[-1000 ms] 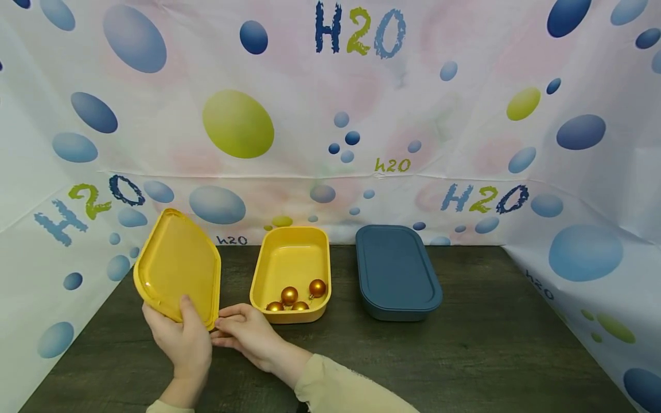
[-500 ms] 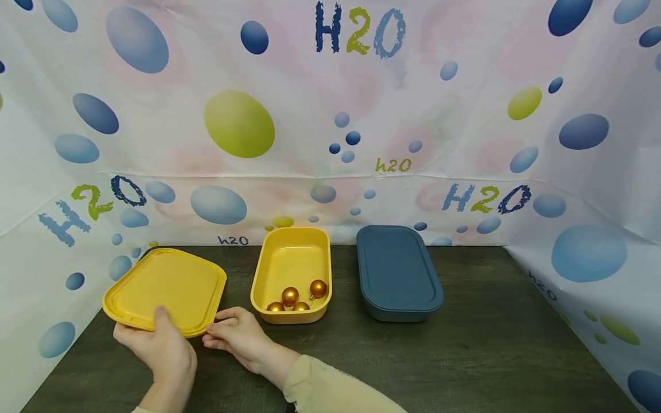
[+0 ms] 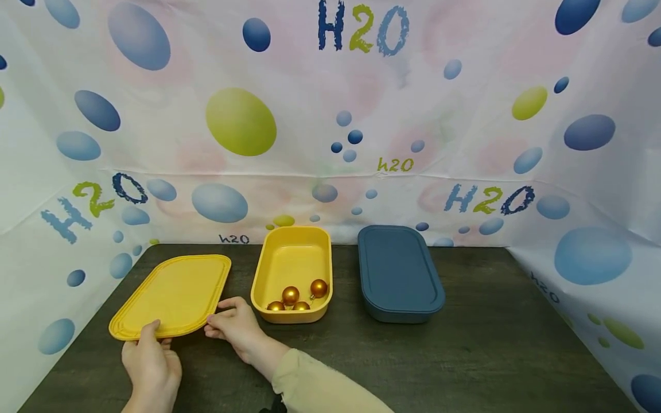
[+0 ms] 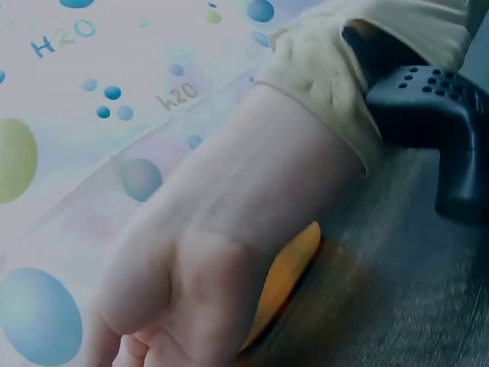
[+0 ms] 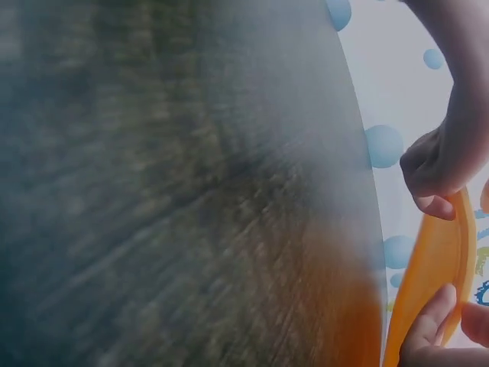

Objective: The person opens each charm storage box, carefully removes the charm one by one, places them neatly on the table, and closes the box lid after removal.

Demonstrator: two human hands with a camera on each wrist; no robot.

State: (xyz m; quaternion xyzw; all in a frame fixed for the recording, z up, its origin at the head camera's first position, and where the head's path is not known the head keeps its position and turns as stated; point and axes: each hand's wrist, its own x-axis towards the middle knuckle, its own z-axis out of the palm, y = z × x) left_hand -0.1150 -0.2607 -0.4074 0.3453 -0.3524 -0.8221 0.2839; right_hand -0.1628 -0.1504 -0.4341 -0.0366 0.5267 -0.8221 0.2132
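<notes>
Yellow lid: lies almost flat in both hands over the left part of the worktop, just beside its left edge; whether it touches the surface below cannot be told.
Left hand: grips the lid's near edge, thumb on top, other fingers reaching beneath.
Right hand: pinches the lid's right side by its near corner, between thumb and fingers.
Yellow box: upright and uncovered, close to the worktop's back edge, between the lid and the blue box.
Golden balls: four, in the near end of the yellow box.
Blue box: covered, near the back edge, well apart from the worktop's right edge.
Patterned sheet: rises behind the back edge and along both sides.
</notes>
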